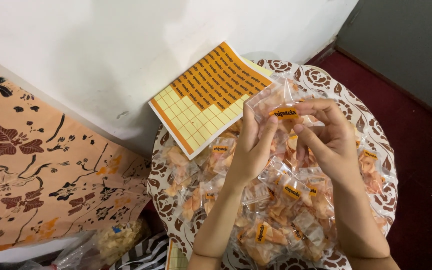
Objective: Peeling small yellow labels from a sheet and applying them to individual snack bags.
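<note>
Clear crinkly plastic, packed with pale orange chips and bearing an orange oval sticker, makes up the small snack bag (278, 105) held up in the middle of the head view. The left hand (253, 145) grips the bag from its left side, thumb on the front near the sticker and fingers wrapped behind, so the bag rises above and slightly right of that palm. The right hand (328, 132) closes on the bag from the right, its fingertips (301, 129) pinched at the sticker's lower edge and its upper fingers curled over the top right corner. Both hands are therefore shut on the same bag, which sits between them, lifted above the pile below.

Under the wrists lies a heap of similar clear chip packets with orange stickers (281, 210), filling a round tray with a brown and white floral pattern (326, 80). Just left of the held bag, a sheet of orange stickers on yellow backing paper (206, 95) leans against the white wall (101, 55), its lower corner resting over the tray's rim; part of the sheet shows bare yellow squares. To the left hangs an orange cloth printed with dark brown flowers (41, 165). At the bottom edge a clear bag of pale crackers (118, 240) lies beside a black and white striped cloth (143, 255). A dark red floor (421, 165) runs along the right.
</note>
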